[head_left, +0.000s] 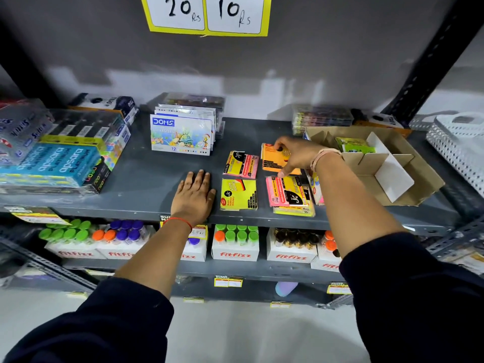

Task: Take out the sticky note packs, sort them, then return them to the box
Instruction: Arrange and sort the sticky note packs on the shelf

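Shelf, grey metal, one level of a slotted rack; holds all items listed.

Left hand: flat on the shelf, palm down, fingers spread a little, holding nothing. Red thread at the wrist. It lies just left of the yellow pack, close to touching it.

Right hand: reaching in from the right, fingers closed on the orange pack, thumb at the pack's lower edge, fingertips on its upper face. Pale band at the wrist.

Orange pack: in the right hand, at the back right of the group of packs; whether it rests on the shelf or is lifted cannot be told.

Pink-and-yellow pack: flat on the shelf, just left of the orange pack, behind the yellow pack.

Yellow pack: flat, near the shelf's front edge, between the left hand and the pink stack.

Pink stack: pink pack on top of a yellow one, below the right hand, beside the box's left end.

Box: brown cardboard, open, with dividers, at the right of the shelf, behind the right forearm. One green pack stands in its back compartment; the front compartments show bare card.

Other stock: DOMS packs at centre back; Apsara boxes at left; Fitfizz bottles on the level below.

Price signs: "20 Rs", "10 Rs", above.
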### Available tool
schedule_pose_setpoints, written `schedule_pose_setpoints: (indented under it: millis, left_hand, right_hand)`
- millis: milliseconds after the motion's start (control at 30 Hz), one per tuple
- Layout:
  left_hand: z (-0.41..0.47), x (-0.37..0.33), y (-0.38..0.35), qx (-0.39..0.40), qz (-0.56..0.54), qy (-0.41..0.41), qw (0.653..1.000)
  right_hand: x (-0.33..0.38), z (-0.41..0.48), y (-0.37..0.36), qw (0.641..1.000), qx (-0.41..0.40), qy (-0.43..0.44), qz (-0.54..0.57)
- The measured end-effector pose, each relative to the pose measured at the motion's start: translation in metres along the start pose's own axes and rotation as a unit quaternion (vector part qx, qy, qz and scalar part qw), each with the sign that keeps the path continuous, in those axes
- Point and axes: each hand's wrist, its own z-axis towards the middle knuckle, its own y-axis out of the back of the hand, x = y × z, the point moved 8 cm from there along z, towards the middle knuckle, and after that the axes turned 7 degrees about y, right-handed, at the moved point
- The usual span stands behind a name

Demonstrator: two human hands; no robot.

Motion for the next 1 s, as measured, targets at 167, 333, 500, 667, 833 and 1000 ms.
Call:
schedule_pose_setpoints:
  millis: [167, 333, 500, 667, 833, 1000]
  left_hand:
    - [0.000, 0.000, 0.001, -0.014, 0.005, -0.005, 1.000]
    - [0.002, 0.001, 0.001, -0.011, 0.005, -0.008, 1.000]
    - [0.004, 0.001, 0.001, -0.011, 0.013, -0.005, 1.000]
    - [0.003, 0.000, 0.001, -0.013, 0.007, -0.002, 1.000]
    - [0.003, 0.002, 0.000, -0.006, 0.005, 0.001, 1.000]
    - [0.002, 0.001, 0.000, -0.007, 0.013, -0.003, 1.000]
  right_hand:
    - [-0.008, 0.020, -0.006, 0.997, -0.002, -0.021, -0.071]
    - [-0.019, 0.032, -0.023, 0.996, 0.022, -0.037, -0.077]
    - [-0.021, 0.036, -0.025, 0.997, 0.030, -0.016, -0.070]
    - [-0.006, 0.025, -0.006, 0.998, 0.024, 0.011, -0.049]
    - [0.005, -0.009, -0.040, 0.975, 0.155, 0.000, -0.156]
    - [0.005, -0.015, -0.047, 0.977, 0.117, 0.013, -0.177]
